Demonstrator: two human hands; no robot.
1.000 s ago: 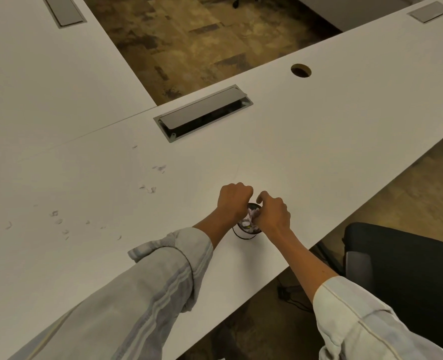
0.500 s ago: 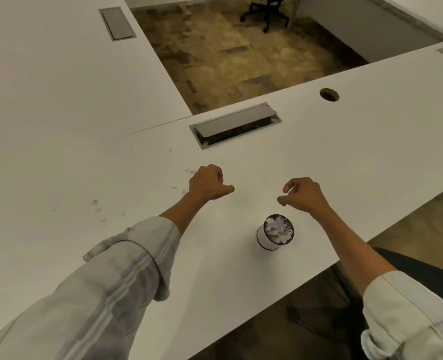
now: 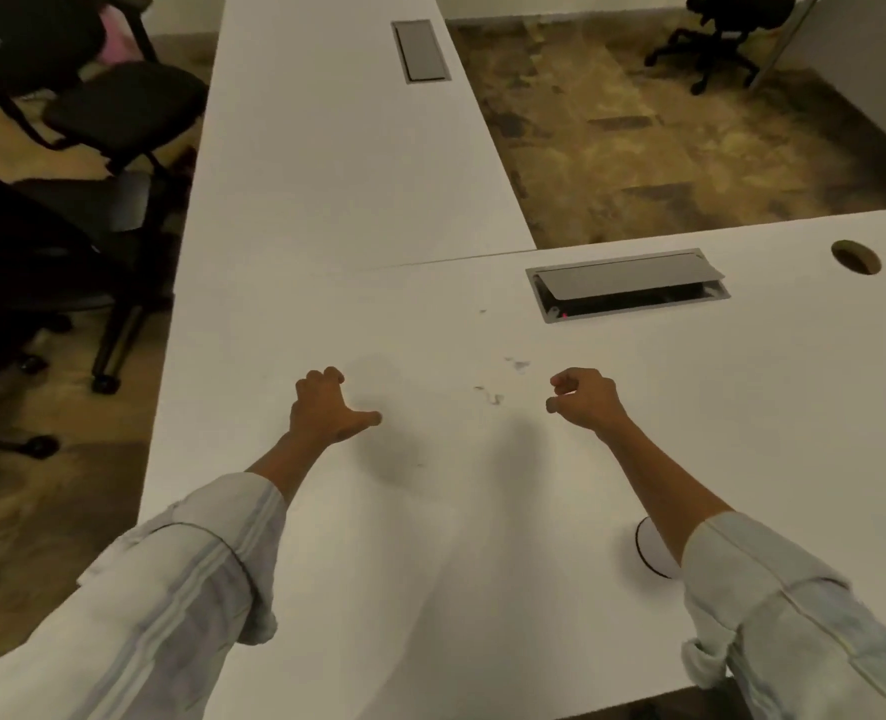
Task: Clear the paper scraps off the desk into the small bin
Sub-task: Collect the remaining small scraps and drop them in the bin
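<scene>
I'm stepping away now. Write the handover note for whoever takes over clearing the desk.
Left hand: above the desk, fingers curled, thumb out, holding nothing visible.
Right hand: loosely curled, nothing visible in it.
Small bin: on the desk near the front edge, mostly hidden behind the right forearm.
Done: cannot tell; the bin's contents are hidden.
Left: paper scraps between the hands, more just beyond, and a speck near the cable hatch.
</scene>
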